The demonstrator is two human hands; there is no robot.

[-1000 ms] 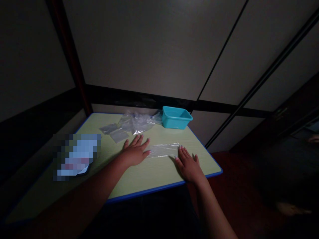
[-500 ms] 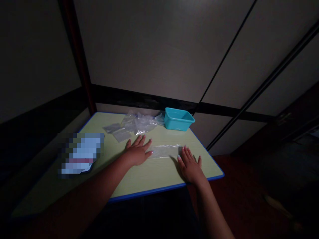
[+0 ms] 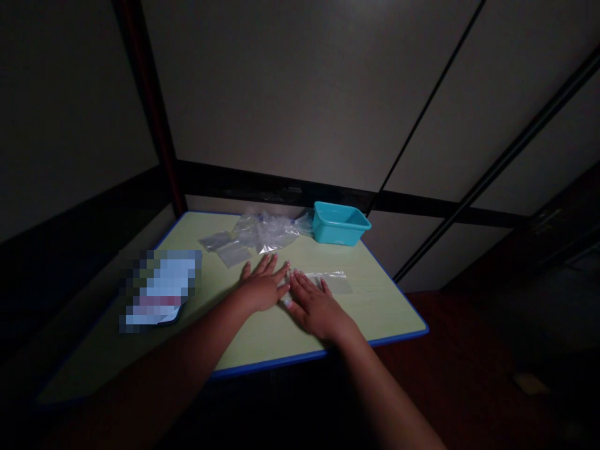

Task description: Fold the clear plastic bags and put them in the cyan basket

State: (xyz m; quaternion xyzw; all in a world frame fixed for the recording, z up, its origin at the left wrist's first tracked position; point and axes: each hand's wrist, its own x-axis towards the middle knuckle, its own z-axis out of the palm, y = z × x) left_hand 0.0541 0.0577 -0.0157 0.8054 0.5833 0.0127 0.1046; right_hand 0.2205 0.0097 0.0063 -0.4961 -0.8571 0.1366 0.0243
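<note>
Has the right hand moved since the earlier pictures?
Yes. The right hand has moved left across the table, away from its right corner, and now lies beside the left hand.

The bag (image 3: 338, 282) is thin, clear plastic, glossy along its creased upper edge. The heaped bags (image 3: 274, 232) look like the same film, crinkled, with bright glints. The tub (image 3: 340, 234) seems smooth, faintly shiny plastic; the table (image 3: 375, 315) has a smooth, pale, faintly wood-grained top.
</note>
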